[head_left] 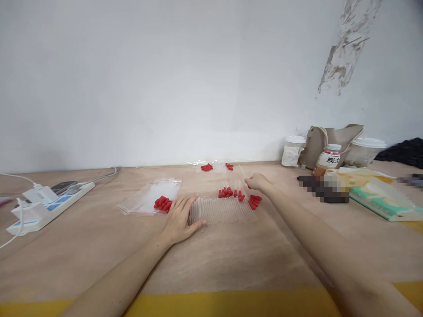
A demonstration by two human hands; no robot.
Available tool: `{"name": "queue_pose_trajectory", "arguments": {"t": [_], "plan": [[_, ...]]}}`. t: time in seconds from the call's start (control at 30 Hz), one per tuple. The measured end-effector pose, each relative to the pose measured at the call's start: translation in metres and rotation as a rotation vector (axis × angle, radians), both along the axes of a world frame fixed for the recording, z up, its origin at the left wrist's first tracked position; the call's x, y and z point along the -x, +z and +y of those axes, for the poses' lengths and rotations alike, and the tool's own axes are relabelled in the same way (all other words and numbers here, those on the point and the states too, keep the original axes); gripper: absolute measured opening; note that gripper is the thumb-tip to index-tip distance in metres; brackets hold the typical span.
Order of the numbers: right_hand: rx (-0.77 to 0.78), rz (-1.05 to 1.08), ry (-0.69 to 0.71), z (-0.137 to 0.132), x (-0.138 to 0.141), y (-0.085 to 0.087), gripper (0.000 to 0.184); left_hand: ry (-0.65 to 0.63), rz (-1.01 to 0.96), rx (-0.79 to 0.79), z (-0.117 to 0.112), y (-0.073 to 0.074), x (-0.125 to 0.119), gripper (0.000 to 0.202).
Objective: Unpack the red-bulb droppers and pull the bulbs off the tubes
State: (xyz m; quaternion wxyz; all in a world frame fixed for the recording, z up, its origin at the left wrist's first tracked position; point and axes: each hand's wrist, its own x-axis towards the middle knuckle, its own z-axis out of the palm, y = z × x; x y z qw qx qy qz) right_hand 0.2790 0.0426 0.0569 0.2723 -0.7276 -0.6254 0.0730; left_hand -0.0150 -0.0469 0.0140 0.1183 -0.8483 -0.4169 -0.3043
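My left hand point(180, 220) lies open on the table with thumb and fingers apart, at the left end of a row of clear tubes point(223, 210). Up and to the right, the closed fingers of my right hand point(258, 181) grip a dropper point(243, 171); its thin clear tube points away from me and a bit of its red bulb shows at the fingertips. Several red-bulbed droppers point(227, 192) lie along the far side of the tube row. A cluster of red bulbs point(254, 202) sits by the row's right end. Left of my left hand, red bulbs point(161, 203) are heaped on clear plastic bags point(145, 193).
By the wall lie bagged droppers with red bulbs point(207, 167). A white power strip point(62, 206) with chargers and cables is at the left. On the right are a lidded cup point(292, 152), a bottle point(328, 159), a beige bag point(345, 136) and a green-and-white pack point(380, 198).
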Motion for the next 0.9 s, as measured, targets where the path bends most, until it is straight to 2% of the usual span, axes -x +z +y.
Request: {"name": "queue_pose_trajectory", "arguments": {"t": [0.1, 0.13, 0.2, 0.23, 0.3, 0.4, 0.53, 0.7, 0.9], "plan": [[-0.19, -0.026, 0.056, -0.035, 0.01, 0.002, 0.026, 0.001, -0.061, -0.002, 0.0, -0.002, -0.001, 0.059], [-0.369, -0.085, 0.142, -0.049, 0.015, -0.003, 0.024, 0.002, -0.087, -0.008, 0.001, -0.002, -0.001, 0.057], [-0.6, -0.206, 0.31, -0.075, 0.024, -0.021, 0.018, -0.001, -0.124, -0.03, 0.0, -0.002, -0.002, 0.055], [-0.659, -0.242, 0.405, -0.086, 0.029, -0.031, 0.016, -0.005, -0.128, -0.044, -0.001, -0.002, -0.003, 0.052], [-0.751, -0.246, 0.486, -0.102, 0.037, -0.05, 0.014, -0.031, -0.089, -0.074, -0.004, -0.001, -0.006, 0.045], [-0.794, -0.264, 0.56, -0.11, 0.045, -0.063, 0.014, -0.093, 0.017, -0.153, -0.011, 0.0, -0.013, 0.036], [-0.815, -0.299, 0.647, -0.11, 0.049, -0.061, 0.014, -0.162, 0.108, -0.282, -0.018, -0.003, -0.028, 0.024], [-0.797, -0.328, 0.714, -0.109, 0.047, -0.061, 0.014, -0.175, 0.175, -0.243, -0.02, -0.007, -0.039, 0.019], [-0.797, -0.364, 0.721, -0.108, 0.044, -0.064, 0.021, -0.182, 0.139, -0.213, -0.022, -0.005, -0.036, 0.018]]}}
